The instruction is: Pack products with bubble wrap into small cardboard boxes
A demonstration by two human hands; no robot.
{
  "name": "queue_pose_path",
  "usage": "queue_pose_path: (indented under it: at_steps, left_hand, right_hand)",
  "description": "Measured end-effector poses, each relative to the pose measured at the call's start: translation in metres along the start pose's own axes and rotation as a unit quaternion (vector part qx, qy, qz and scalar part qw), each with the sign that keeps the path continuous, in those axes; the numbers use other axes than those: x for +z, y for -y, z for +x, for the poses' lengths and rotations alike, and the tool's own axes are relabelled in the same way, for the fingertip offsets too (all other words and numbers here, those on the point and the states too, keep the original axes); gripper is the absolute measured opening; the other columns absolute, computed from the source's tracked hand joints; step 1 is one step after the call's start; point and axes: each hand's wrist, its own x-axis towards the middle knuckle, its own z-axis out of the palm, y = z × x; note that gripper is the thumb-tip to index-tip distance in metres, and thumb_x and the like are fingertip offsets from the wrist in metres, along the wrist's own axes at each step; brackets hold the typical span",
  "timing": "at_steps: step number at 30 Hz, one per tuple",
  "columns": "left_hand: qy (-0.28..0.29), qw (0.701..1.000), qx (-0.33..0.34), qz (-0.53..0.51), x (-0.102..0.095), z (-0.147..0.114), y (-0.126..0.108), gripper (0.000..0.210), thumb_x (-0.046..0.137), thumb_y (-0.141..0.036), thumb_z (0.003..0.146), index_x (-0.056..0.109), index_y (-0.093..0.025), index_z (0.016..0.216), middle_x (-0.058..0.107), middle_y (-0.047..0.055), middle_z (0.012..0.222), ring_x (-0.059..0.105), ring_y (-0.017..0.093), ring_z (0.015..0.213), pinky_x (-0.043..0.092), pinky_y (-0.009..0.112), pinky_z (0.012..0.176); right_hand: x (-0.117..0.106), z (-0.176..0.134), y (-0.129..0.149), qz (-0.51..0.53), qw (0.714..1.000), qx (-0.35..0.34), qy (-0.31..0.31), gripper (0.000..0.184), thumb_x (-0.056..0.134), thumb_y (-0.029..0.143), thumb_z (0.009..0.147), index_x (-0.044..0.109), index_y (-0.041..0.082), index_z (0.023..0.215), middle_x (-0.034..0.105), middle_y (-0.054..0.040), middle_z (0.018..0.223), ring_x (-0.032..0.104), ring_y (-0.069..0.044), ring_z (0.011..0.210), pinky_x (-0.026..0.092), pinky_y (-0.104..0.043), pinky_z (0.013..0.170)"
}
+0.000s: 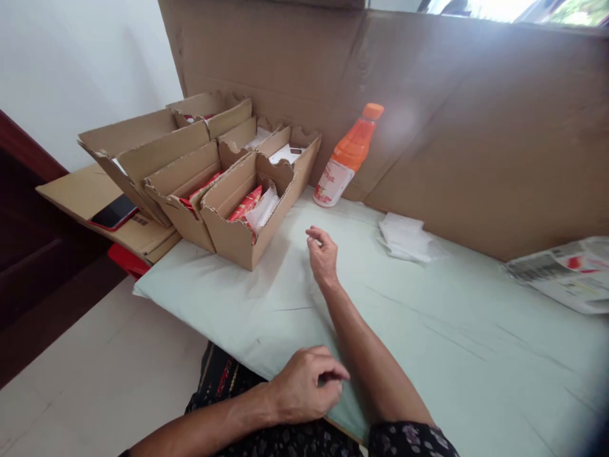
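Observation:
My right hand (323, 255) is held over the pale green cloth, to the right of the front cardboard box (233, 236). Its fingers are loosely bent, slightly apart, and nothing shows in them. Near the table's front edge is my left hand (309, 384), its fingers curled in and the thumb close to the index finger, with nothing visible between them. Inside the front box lie a red packet (247, 203) and a clear plastic bag (264, 209). Behind my right hand an orange-capped bottle (345, 162) leans against the cardboard wall.
Several open cardboard boxes (162, 152) stand together at the left. A dark phone (114, 212) lies on flat cardboard (155, 238) beside them. White sheets in clear plastic (404, 236) lie toward the back. At far right is a printed plastic package (571, 273). Tall cardboard (476, 139) borders the table (428, 355).

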Motion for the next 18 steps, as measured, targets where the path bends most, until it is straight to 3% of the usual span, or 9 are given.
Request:
queue_pose_path:
  at_steps: [2,5,7,10,12,13,15,18]
  left_hand:
    - [0.008,1.000,0.015,-0.002,-0.035,-0.011,-0.017,0.026,0.060,-0.010,0.079,0.077,-0.017,0.097,0.071,0.005,0.086,0.067,0.017,0.080,0.054,0.027,0.076]
    - [-0.076,0.995,0.044,0.048,-0.106,-0.021,-0.058,0.024,0.057,-0.012,0.088,0.075,-0.018,0.102,0.073,0.003,0.088,0.069,0.014,0.083,0.054,0.023,0.078]
    - [-0.149,0.976,0.104,0.123,-0.153,-0.021,-0.089,0.023,0.056,-0.013,0.092,0.073,-0.021,0.105,0.073,0.000,0.087,0.069,0.011,0.080,0.054,0.020,0.074]
    - [-0.245,0.916,0.164,0.273,-0.207,-0.006,-0.124,0.020,0.058,-0.014,0.094,0.071,-0.023,0.107,0.074,-0.001,0.093,0.070,0.012,0.085,0.054,0.021,0.079]
    - [-0.286,0.876,0.156,0.356,-0.232,0.014,-0.134,0.017,0.059,-0.019,0.094,0.071,-0.022,0.106,0.075,0.001,0.098,0.071,0.014,0.089,0.055,0.025,0.083]
    - [-0.294,0.862,0.142,0.388,-0.241,0.027,-0.135,0.018,0.058,-0.022,0.094,0.072,-0.021,0.106,0.075,0.002,0.101,0.070,0.016,0.091,0.056,0.028,0.085]
    - [-0.289,0.845,0.107,0.437,-0.256,0.055,-0.132,0.023,0.059,-0.030,0.092,0.071,-0.020,0.109,0.074,0.005,0.109,0.069,0.022,0.100,0.056,0.035,0.091]
    - [-0.238,0.841,0.047,0.483,-0.268,0.091,-0.128,0.042,0.068,-0.037,0.081,0.068,-0.019,0.119,0.071,0.008,0.118,0.066,0.029,0.112,0.053,0.044,0.098]
  right_hand:
    - [-0.011,0.023,0.040,-0.020,0.994,-0.106,0.026,0.028,0.052,0.031,0.086,0.070,0.023,0.107,0.070,-0.0091,0.127,0.064,-0.025,0.118,0.054,-0.041,0.092]
    - [-0.014,0.069,0.113,-0.117,0.937,-0.295,0.145,0.028,0.056,0.027,0.089,0.071,0.025,0.113,0.072,-0.0051,0.126,0.062,-0.024,0.117,0.048,-0.041,0.096]
    - [-0.001,0.098,0.154,-0.236,0.869,-0.345,0.265,0.028,0.063,0.026,0.087,0.073,0.025,0.113,0.073,-0.0048,0.120,0.062,-0.025,0.115,0.044,-0.042,0.097]
    - [0.035,0.125,0.183,-0.445,0.711,-0.326,0.436,0.031,0.076,0.021,0.076,0.076,0.023,0.107,0.076,-0.0051,0.102,0.064,-0.028,0.107,0.040,-0.040,0.092]
    - [0.056,0.129,0.184,-0.534,0.622,-0.304,0.485,0.023,0.075,0.012,0.074,0.078,0.019,0.096,0.076,-0.0068,0.090,0.067,-0.028,0.100,0.039,-0.039,0.089]
    - [0.063,0.129,0.183,-0.556,0.603,-0.305,0.485,0.017,0.071,0.008,0.075,0.078,0.017,0.089,0.076,-0.0080,0.086,0.068,-0.027,0.097,0.039,-0.039,0.088]
    - [0.066,0.128,0.181,-0.547,0.611,-0.321,0.474,0.016,0.063,0.004,0.080,0.075,0.015,0.079,0.075,-0.0084,0.081,0.068,-0.024,0.090,0.040,-0.038,0.087]
    - [0.048,0.135,0.194,-0.436,0.694,-0.338,0.462,0.016,0.063,0.012,0.087,0.073,0.017,0.077,0.071,-0.0017,0.073,0.066,-0.018,0.079,0.046,-0.034,0.082]
